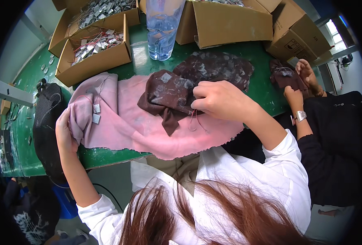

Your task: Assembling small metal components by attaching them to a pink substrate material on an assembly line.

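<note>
I seem to be partway through working small wired pieces with cloth. The next move probably calls for a light, careful pull with my right hand (217, 100), so that the thin reddish wire loop (194, 121) below its fingertips doesn't snag. That hand bends inward from a raised elbow, palm down, thumb and fingers drawn together at the edge of a bunched brown cloth (164, 94); whether they pinch cloth, wire or both, I cannot tell. The brown cloth lies just left of it, on top of a wide pink cloth (164, 143).

My left hand (66, 126) reaches forward, wrist upright, cupped against the left side of the pink cloth's bunched end. How firmly it grips is hidden. Just right of it, two small silvery tabs (96, 108) lie on that bundle. Beyond it stands an open carton (93, 63) of similar pieces.
</note>
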Tool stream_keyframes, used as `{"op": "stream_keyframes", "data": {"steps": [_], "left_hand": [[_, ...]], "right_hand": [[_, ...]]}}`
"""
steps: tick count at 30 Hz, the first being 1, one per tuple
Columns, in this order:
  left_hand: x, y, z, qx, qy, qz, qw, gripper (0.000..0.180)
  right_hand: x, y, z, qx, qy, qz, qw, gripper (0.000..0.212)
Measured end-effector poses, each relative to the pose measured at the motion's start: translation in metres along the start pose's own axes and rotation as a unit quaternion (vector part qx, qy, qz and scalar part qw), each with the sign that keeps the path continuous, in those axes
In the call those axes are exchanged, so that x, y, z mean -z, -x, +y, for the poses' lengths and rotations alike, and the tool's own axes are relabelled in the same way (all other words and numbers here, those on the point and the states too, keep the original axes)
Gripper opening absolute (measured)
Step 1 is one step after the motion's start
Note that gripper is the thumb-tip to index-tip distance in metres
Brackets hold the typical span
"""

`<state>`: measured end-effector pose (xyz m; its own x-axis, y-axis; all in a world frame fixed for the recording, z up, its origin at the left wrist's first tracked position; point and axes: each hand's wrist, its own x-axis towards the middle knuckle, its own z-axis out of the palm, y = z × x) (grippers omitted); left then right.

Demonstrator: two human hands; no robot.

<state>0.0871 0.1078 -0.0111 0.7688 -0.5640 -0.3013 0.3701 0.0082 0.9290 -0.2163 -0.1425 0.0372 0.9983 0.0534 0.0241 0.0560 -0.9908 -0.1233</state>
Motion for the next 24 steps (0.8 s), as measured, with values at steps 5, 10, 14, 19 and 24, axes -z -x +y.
{"op": "stream_keyframes", "data": {"steps": [5, 10, 14, 19, 24], "left_hand": [[-0.001, -0.002, -0.002, -0.006, -0.009, -0.001, 1.0, 0.022], [0.004, 0.0, -0.003, -0.012, -0.009, 0.013, 1.0, 0.023], [0.004, -0.001, -0.002, -0.005, -0.022, 0.0, 1.0, 0.024], [0.0, 0.0, 0.003, 0.019, -0.005, -0.006, 1.0, 0.025], [-0.008, -0.002, 0.008, 0.047, 0.032, -0.049, 0.997, 0.027]], "right_hand": [[0.005, 0.003, 0.019, -0.019, -0.129, 0.107, 0.986, 0.01], [0.024, 0.005, 0.04, -0.146, -0.494, 0.239, 0.823, 0.008], [0.048, -0.012, 0.024, -0.163, -0.482, 0.226, 0.831, 0.01], [0.038, -0.101, -0.034, -0.101, -0.618, 0.081, 0.776, 0.012], [-0.025, -0.191, -0.051, -0.083, -0.597, -0.055, 0.796, 0.019]]}}
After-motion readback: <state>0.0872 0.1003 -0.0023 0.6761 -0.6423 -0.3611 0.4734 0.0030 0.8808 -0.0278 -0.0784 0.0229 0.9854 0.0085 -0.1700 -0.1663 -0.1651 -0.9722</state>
